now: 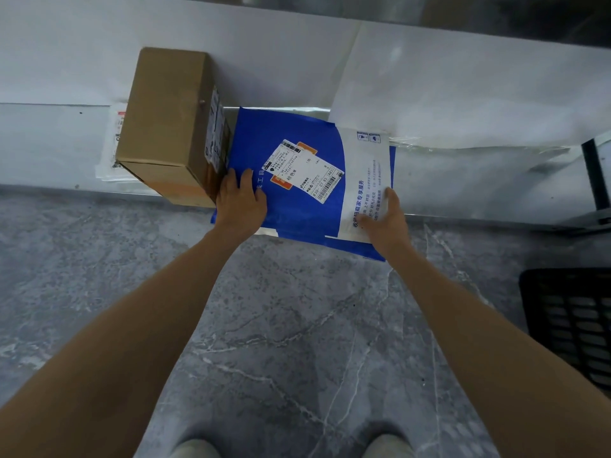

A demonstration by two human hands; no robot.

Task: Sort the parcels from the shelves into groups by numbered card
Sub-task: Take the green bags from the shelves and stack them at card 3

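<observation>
A flat blue and white parcel [307, 180] with a white shipping label lies on a low white shelf [59, 147], its near edge hanging over the shelf front. My left hand [239, 203] rests on its left part with fingers spread flat. My right hand [385, 219] holds the parcel's right near edge, thumb on top of the white panel; the other fingers are hidden below. A brown cardboard box [172, 127] stands just left of the parcel, touching my left hand's side. A white plastic mailer [110, 143] lies partly under the box.
A large white sheet or bag [463, 94] covers the shelf at the right. A black plastic crate [572, 325] stands on the grey marble floor [297, 342] at the right. A dark metal shelf post [595, 176] rises at far right. My shoes show at the bottom edge.
</observation>
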